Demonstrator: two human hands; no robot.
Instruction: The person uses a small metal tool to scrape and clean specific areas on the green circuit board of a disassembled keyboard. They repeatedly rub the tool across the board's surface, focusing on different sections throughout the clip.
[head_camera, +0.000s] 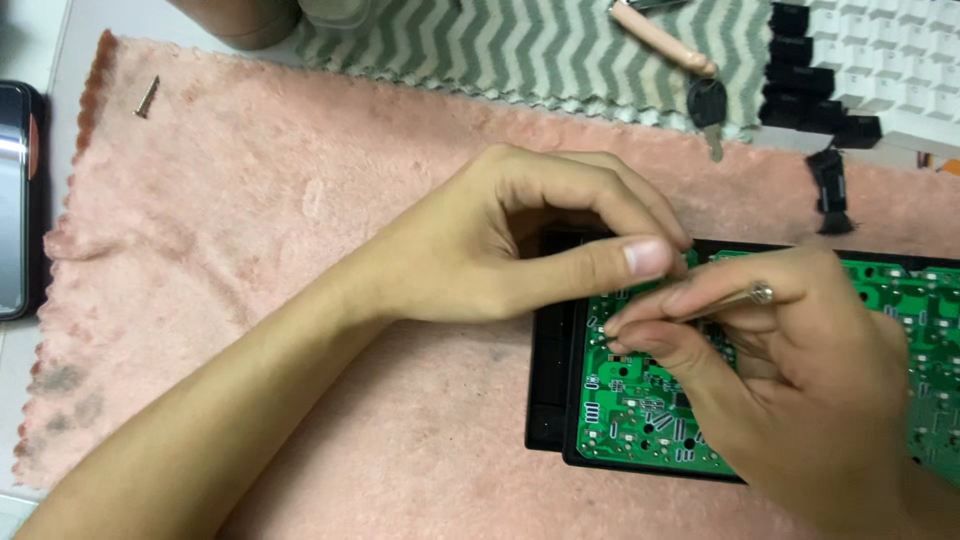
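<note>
A green circuit board (640, 410) lies in a black plastic case (552, 380) on a pink towel (260, 230). My left hand (520, 240) arches over the case's upper left corner, thumb and fingers pinching at the board's top edge. My right hand (780, 380) rests on the board and holds a thin metal tool (735, 300) between thumb and forefinger. Its tip points left, toward the board's upper left corner, and is hidden by my fingers.
A loose screw (147, 97) lies at the towel's upper left. A dark phone (18, 200) sits at the left edge. Behind are a zigzag-patterned cloth (520, 50), a key (708, 110), a pinkish handle (660, 38), black keycaps (800, 80) and a white keyboard (890, 50).
</note>
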